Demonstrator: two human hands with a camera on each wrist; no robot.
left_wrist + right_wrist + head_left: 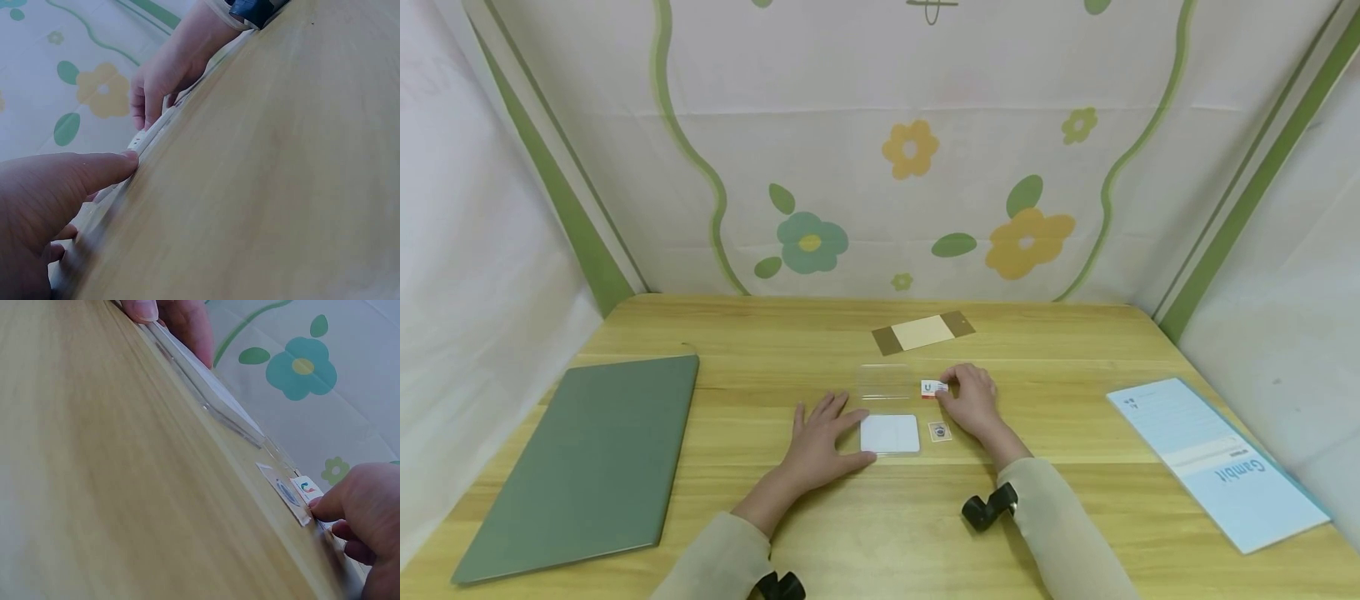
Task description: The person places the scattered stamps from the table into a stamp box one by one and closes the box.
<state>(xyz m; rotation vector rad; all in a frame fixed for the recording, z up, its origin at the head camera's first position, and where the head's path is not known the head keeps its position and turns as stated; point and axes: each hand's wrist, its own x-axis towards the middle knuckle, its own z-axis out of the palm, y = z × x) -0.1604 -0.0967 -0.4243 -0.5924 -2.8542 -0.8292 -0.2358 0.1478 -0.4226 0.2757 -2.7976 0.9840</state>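
A shallow clear plastic box (898,452) lies on the wooden table, with a white card stack (889,433) in it. My left hand (820,446) holds the box at its left end, thumb on the near edge and forefinger on the far edge. Beyond the box lies a clear lid (883,382). My right hand (972,400) pinches the right end of a small white printed card (930,389) with a red strip, at table level. Near that hand is a small square sticker-like piece (285,492) with a round dark mark.
A brown-and-cream paper band (922,333) lies toward the back of the table (880,533). To the left is a large green folder (587,450). A light blue notebook (1217,467) rests at the right edge. Floral cloth (820,150) hangs behind.
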